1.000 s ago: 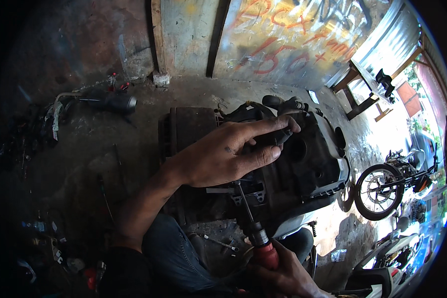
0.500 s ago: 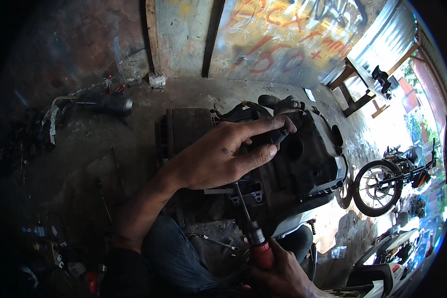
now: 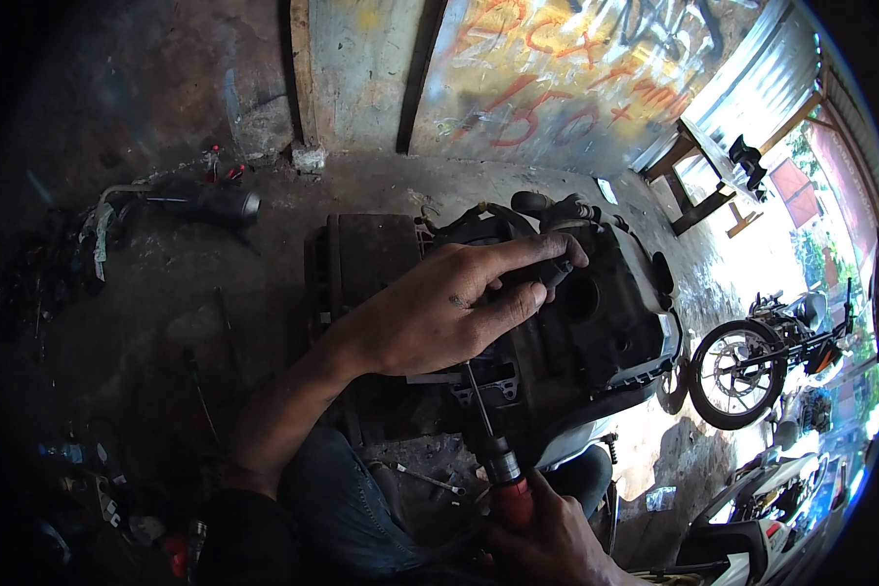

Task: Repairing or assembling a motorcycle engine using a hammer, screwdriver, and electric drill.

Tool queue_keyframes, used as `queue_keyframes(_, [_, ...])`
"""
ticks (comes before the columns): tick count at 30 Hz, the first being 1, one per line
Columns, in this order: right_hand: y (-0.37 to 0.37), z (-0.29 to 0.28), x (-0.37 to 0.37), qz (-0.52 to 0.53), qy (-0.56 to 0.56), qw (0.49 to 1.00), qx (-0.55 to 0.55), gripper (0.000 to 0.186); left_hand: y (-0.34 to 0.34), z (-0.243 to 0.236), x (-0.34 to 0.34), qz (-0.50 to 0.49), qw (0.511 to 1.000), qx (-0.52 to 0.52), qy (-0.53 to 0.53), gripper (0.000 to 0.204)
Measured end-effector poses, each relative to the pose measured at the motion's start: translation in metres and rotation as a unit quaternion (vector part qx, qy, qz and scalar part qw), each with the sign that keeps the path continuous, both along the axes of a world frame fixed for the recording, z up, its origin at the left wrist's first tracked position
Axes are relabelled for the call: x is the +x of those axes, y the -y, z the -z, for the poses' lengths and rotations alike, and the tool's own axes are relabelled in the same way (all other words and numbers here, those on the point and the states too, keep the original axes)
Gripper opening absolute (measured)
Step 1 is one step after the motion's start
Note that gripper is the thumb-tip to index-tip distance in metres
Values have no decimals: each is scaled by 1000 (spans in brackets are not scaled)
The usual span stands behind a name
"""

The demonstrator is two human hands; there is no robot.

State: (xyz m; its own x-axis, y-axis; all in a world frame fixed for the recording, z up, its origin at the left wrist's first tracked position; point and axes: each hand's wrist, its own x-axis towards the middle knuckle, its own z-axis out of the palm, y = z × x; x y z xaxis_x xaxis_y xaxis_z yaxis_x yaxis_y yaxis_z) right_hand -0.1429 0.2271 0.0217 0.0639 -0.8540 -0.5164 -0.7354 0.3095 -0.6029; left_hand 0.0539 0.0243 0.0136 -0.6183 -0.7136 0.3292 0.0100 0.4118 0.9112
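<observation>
The dark engine assembly (image 3: 371, 239), with black plastic housings, lies on the floor before my knees. My left hand (image 3: 435, 303) reaches across its top, palm down, thumb and index finger closed around a small black part (image 3: 555, 270) beside the round opening of the black housing (image 3: 620, 317). What exactly that part is, I cannot make out. Below, my right hand (image 3: 552, 532) grips a red power driver (image 3: 511, 500) with a metal collar. Its long thin shaft (image 3: 479, 400) points up at the engine near a metal bracket (image 3: 498, 389); the tip is hidden under my left hand.
A wrench (image 3: 430, 479) lies on the floor by my leg. To the left are a muffler (image 3: 205, 203) and scattered tools and parts. On the right stand a motorcycle (image 3: 742, 371), a pale motorbike (image 3: 762, 527) and a wooden table (image 3: 708, 151). A painted wall (image 3: 361, 78) runs behind.
Both hands keep nearly the same places. My left thumb and index finger have shifted slightly around the black part. The head view has turned a little.
</observation>
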Motion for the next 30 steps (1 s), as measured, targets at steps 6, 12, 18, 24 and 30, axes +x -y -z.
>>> queue_keyframes(6, [-2,3,1,-9,-18,1000,-5,62,-1,0,0,4,1000,15,1,39])
queue_keyframes(12, [-1,3,4,-1,-15,1000,3,63,-1,-1,1,9,1000,24,5,39])
queue_keyframes(18, [1,0,7,-7,-44,999,6,66,0,1,0,2,1000,3,0,39])
queue_keyframes(24, [1,0,7,-33,-54,998,2,69,0,3,0,7,1000,-16,-12,40])
queue_keyframes(30, [1,0,7,-10,-46,999,3,65,1,3,-1,17,999,1,-28,41])
